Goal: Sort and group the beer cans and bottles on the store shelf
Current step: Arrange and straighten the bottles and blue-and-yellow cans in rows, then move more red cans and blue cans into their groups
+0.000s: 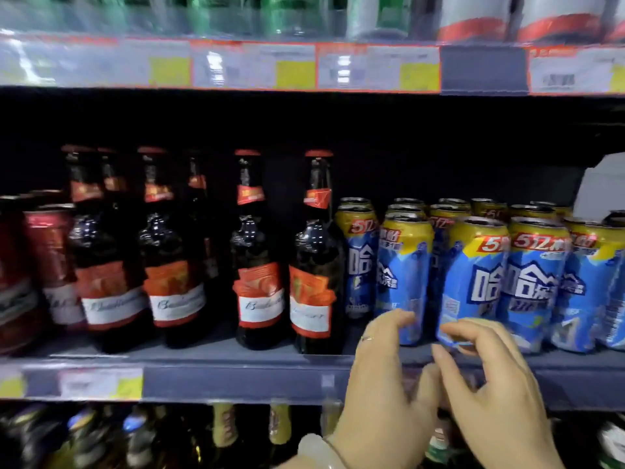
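Several blue-and-yellow beer cans stand in rows on the right half of the middle shelf. Left of them stand several dark bottles with red and white labels and red caps. Red cans sit at the far left. My left hand reaches up in front of the shelf edge, fingers loosely curled, its fingertips near the base of a front can. My right hand is beside it, fingers curled, tips close to the bottom of another front can; I cannot tell whether they touch. Neither hand holds anything.
A shelf above carries green bottles and red-and-white cans, with price tags along its edge. A lower shelf holds more bottles. A gap lies between the rightmost bottle and the cans' second row. A white object sits at the far right.
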Motion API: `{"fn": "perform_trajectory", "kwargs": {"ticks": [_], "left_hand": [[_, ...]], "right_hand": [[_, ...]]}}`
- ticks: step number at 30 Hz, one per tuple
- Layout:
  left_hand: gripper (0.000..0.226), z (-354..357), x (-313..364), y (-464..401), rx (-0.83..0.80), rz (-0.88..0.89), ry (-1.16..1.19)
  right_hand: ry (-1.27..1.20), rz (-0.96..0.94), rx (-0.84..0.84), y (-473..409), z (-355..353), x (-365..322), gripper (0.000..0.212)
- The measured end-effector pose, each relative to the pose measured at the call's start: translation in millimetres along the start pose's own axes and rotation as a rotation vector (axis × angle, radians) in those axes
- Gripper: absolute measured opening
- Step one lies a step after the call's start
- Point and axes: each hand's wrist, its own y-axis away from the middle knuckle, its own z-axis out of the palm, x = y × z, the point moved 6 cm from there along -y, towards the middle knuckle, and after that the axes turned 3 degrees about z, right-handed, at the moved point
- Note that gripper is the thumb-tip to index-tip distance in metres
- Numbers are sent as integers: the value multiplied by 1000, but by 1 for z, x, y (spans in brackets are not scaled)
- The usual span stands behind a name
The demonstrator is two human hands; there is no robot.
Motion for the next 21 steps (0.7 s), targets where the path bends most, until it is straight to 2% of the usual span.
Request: {"fn": "perform_trajectory", "kwargs": {"ticks": [3,9,13,15,18,21], "left_hand": [[37,-79,-27,22,69,22,-95],[31,-260,-92,100,295,-130,-354],[37,-381,-130,147,380,-245,-535],[38,-439,-145,164,425,-284,-623],[34,-516,-169,179,420,-328,-715],[39,-577,-200,183,329,-387,-815]], "right_hand": [[-85,-85,-191,8,55,-56,18],[-224,-222,-508,50,185,-188,25],[-257,-306,-623,77,262,-269,16],[-265,-299,-693,89,297,-305,25],[-215,-336,-694,98,341,-354,19],[-205,-332,-763,102,390,-398,25]]}}
